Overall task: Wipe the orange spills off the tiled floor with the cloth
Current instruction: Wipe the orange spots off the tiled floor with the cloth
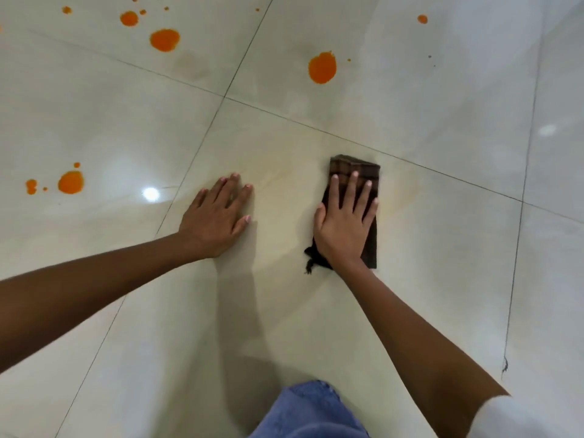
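Note:
A folded dark brown cloth [363, 172] lies flat on the glossy cream tiled floor [426, 248]. My right hand [343, 222] presses down on it with straight, spread fingers. My left hand [218, 216] rests flat on the bare tile to the left of the cloth, fingers straight. A faint yellowish smear surrounds the cloth. Orange spills sit farther away: a large one [321, 67] straight beyond the cloth, another [164, 39] at the upper left, a smaller one [129, 18] above it, and one [70, 182] at the far left with small drops beside it.
A small orange drop [422, 18] lies at the upper right. Dark grout lines cross the floor. My knee in blue denim [309, 412] shows at the bottom edge. A dark chip marks the grout line [505, 365] at the lower right.

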